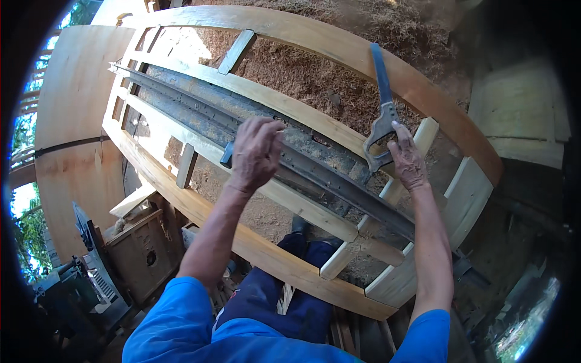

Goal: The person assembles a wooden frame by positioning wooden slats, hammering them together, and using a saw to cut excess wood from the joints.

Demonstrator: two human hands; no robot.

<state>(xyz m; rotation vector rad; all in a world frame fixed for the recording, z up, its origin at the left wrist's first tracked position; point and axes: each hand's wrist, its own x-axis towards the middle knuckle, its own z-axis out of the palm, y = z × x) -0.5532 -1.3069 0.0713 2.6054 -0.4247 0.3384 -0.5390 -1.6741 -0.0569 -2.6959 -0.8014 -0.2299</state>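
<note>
Handsaw apparently in right grip, blade beyond

A head-worn fisheye looks down past the arms; the wooden frame lies close below.

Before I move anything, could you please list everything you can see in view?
saw: one, grey handle and bluish blade, over the frame's right part
wooden frame: one, pale to reddish brown, across the middle
metal beam: one, dark grey, lengthwise between the frame's rails
small blue object: one, blue, at the frame, left of centre
shavings: uncountable, brown, ground at the top
panels: two, light brown, left
wooden box: one, brown, lower left
machine: one, dark and grey, lower left
foliage: uncountable, green, far left
trousers: one pair, dark blue, bottom
sleeves: two, blue, lower edge
left grip: one, bare, partly curled, above the beam
right grip: one, bare, on the saw's handle
</note>
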